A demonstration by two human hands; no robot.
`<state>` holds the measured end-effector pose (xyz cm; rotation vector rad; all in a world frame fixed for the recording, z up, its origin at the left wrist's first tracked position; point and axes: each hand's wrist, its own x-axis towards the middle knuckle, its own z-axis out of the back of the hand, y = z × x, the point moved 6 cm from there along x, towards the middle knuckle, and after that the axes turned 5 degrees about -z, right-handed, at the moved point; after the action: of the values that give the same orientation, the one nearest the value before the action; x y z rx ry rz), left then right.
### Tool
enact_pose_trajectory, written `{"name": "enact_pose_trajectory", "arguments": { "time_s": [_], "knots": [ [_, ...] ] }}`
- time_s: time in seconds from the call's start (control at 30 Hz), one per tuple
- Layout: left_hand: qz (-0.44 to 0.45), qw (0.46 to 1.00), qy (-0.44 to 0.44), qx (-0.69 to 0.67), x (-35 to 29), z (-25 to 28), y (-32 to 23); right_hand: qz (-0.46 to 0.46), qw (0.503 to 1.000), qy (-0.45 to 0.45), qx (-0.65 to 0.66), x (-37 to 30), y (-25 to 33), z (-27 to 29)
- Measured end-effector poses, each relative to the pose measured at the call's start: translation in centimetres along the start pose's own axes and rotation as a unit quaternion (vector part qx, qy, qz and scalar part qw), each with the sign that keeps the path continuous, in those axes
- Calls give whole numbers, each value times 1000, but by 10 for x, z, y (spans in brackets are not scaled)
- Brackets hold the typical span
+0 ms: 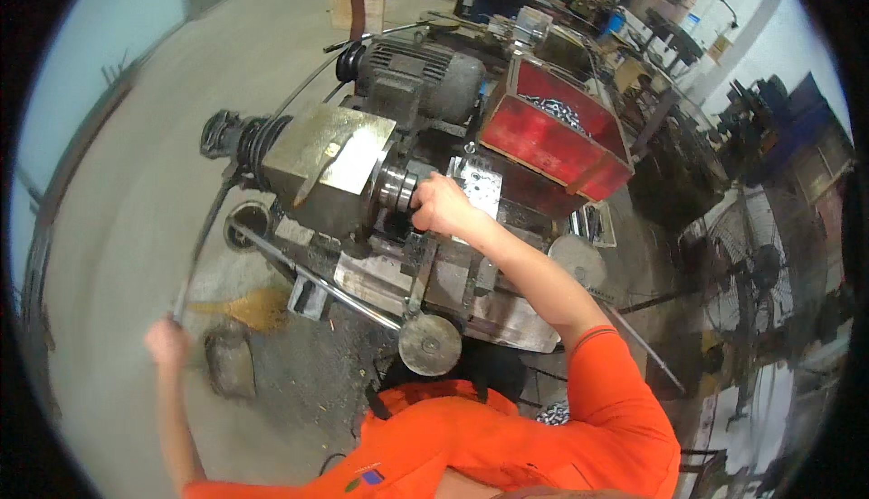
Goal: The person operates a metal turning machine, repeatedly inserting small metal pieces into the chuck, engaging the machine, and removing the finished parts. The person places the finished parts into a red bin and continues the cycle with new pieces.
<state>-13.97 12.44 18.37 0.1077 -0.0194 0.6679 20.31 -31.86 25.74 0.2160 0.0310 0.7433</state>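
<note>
My left hand (pixel 167 343), far out to the left and a little blurred, is closed round the lower end of a long dark lever (pixel 201 254). That lever runs up to the rear end of a lathe-like machine's spindle, beside the headstock box (pixel 360 157). At the front of the box a shiny round chuck (pixel 396 188) sticks out toward the right. My right hand (pixel 441 206) is at the chuck's face with its fingers curled in. Whatever they pinch there is hidden by the hand. Just behind the right hand lies a metal plate with holes (pixel 482 189).
An electric motor (pixel 421 73) stands behind the headstock. A red bin (pixel 566 141) with many small metal parts (pixel 557 111) is at the back right. A steel rod (pixel 335 292) and a round disc (pixel 430 345) are in front; a brush (pixel 253 309) and a pan (pixel 231 363) lie left.
</note>
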Motion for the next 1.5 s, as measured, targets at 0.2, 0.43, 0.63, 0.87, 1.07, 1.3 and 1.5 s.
{"name": "enact_pose_trajectory", "arguments": {
  "time_s": [0.2,0.43,0.63,0.87,1.07,1.3,1.5],
  "knots": [
    [-131,973,-135,136,72,-2,44,-19,1000,0,-21,-3,-5,0],
    [-105,874,-405,-246,46,8,-49,103,973,-190,86,-71,9,43],
    [-118,950,134,-256,33,-201,-211,-44,971,-220,85,-216,-67,58],
    [-387,900,116,163,58,-178,-251,-294,933,-205,33,-386,-183,28],
    [-265,963,44,-35,63,-160,-205,-540,833,-85,-87,-511,-302,-10],
    [-56,846,-7,-530,77,-81,-174,-669,731,8,-134,-586,-350,-41],
    [82,738,13,-669,54,-68,-226,-618,780,-36,-91,-598,-247,-68]
  ]
}}
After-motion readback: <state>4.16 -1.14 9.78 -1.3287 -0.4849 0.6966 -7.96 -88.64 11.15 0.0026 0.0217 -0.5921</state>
